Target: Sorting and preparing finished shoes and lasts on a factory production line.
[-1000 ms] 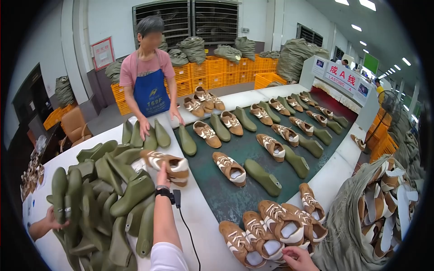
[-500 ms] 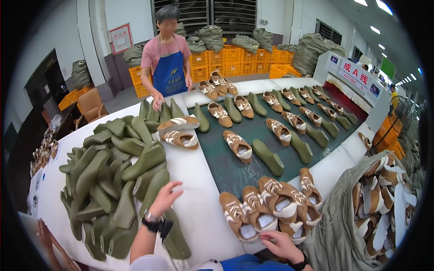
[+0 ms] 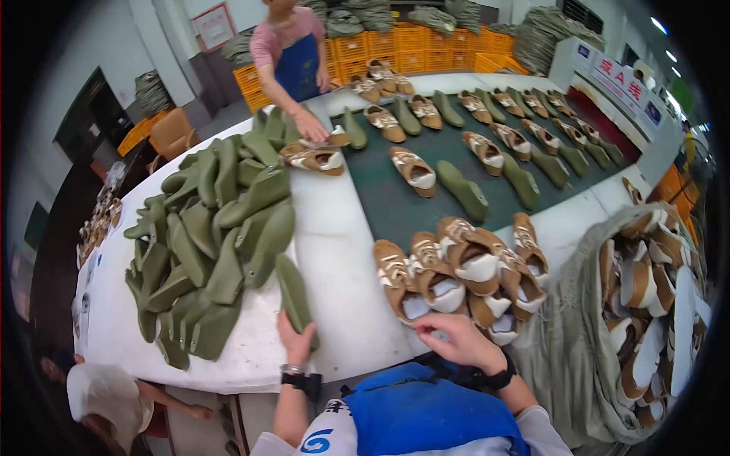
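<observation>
My left hand is closed around the heel end of an olive-green shoe last, which points away from me beside the last pile. At the front of the table my right hand has its fingers curled by the heel of a brown-and-white sneaker. Whether they grip its edge is hard to see. This sneaker is the leftmost of a cluster of brown sneakers, some stacked on others. A large heap of olive lasts covers the table to the left.
Sneakers and lasts stand in rows on a dark green belt. A co-worker's hand reaches over shoes at the far table edge. At the right, a grey-green sack holds sneakers. Another person is at lower left. Orange crates line the back.
My left hand has gone from open above the lasts to holding one at the near edge. My right hand's fingers are more curled. The co-worker's hand has moved right onto shoes. The view has shifted.
</observation>
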Demonstrator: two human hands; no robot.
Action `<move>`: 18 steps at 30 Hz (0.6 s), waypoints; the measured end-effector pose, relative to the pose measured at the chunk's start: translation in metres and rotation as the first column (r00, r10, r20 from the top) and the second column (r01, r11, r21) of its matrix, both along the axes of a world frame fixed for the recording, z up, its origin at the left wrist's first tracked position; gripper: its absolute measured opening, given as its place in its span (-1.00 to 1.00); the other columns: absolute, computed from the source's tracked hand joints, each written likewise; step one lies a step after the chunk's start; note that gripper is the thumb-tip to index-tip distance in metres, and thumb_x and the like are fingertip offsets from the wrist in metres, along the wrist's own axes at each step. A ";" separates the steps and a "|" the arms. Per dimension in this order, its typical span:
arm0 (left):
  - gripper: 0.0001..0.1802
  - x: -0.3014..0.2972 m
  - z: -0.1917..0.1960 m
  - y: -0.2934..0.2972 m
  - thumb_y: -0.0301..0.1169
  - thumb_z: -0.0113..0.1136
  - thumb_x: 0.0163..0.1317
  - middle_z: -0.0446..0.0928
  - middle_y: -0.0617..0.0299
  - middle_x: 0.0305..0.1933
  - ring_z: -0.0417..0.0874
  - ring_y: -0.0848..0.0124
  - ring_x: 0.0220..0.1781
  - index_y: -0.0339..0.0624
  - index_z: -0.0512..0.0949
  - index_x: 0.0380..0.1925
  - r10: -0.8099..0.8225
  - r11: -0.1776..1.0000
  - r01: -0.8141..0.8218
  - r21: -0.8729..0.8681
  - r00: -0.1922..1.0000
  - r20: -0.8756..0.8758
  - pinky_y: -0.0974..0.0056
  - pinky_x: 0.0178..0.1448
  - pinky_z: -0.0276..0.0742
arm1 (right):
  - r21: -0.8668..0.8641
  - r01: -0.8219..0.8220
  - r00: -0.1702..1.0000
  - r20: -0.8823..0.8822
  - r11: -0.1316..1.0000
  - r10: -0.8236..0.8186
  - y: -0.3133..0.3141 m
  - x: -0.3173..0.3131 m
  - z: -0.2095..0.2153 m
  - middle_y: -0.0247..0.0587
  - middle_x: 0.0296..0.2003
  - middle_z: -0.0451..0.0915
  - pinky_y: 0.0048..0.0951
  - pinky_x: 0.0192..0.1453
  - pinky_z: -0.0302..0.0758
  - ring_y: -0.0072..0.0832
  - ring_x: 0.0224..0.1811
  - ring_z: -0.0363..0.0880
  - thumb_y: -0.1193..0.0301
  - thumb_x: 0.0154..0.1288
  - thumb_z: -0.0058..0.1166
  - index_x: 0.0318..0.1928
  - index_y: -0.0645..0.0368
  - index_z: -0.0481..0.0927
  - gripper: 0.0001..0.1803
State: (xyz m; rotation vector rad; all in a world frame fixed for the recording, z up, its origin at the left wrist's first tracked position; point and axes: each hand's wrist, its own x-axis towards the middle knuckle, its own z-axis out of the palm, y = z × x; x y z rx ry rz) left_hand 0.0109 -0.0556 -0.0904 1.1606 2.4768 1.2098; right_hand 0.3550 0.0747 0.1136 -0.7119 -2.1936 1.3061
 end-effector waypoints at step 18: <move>0.08 0.124 0.031 -0.005 -0.08 0.44 -0.20 0.18 -0.28 0.20 0.32 -0.06 0.14 -0.23 0.06 0.28 -0.067 0.964 -0.027 -0.263 0.938 -0.341 0.06 0.21 0.28 | 0.117 0.498 0.866 -0.122 0.859 -0.485 0.113 0.102 -0.054 -0.13 -0.34 0.48 -0.36 -0.15 0.41 -0.22 -0.24 0.48 0.32 -0.06 0.29 -0.25 0.21 0.51 -0.64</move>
